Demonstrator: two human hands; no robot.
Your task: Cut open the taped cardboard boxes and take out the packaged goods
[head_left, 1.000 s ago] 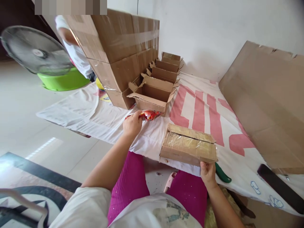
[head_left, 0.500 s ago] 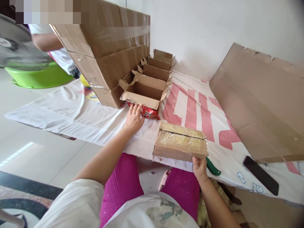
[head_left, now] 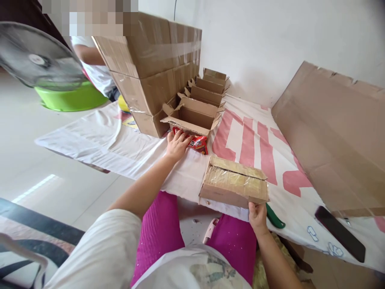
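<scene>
The left hand (head_left: 177, 146) spread its fingers over the packet (head_left: 199, 145), perhaps bracing it. The right hand (head_left: 258, 217) pinched the taped box's (head_left: 233, 185) near right corner.

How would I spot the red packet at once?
Find the tall stack of cartons, then the row of open boxes beside it. At the front of the nearest box, the left hand touches the packet. Unlike the brown boxes, it is shiny red with printing.

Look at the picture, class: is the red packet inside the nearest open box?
No, the red packet is outside the open box, at its near side, with the left hand on it.
</scene>
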